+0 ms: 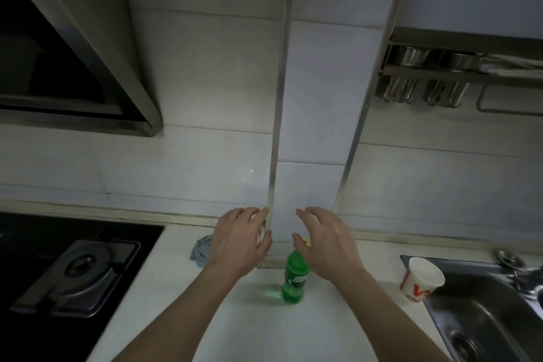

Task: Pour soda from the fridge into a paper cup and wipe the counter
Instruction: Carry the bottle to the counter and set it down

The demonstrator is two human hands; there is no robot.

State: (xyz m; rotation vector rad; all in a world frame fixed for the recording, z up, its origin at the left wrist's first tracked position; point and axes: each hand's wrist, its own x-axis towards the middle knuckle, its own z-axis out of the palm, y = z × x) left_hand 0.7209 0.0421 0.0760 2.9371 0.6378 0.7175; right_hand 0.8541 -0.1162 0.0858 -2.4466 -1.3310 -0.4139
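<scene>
green soda bottle (294, 279) upright on the white counter (264, 326), sitting between 2 hands, right hand (329, 244) spread loose just over its cap, left hand (239, 239) relaxed beside it gripping nothing, paper cup (421, 278) way off right by the sink (482, 326), blue rag (199, 250) behind the left hand

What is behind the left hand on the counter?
A crumpled blue-grey cloth lies on the white counter, sticking out past the left hand. The hand covers the cloth's right part, so its full extent cannot be seen.
</scene>
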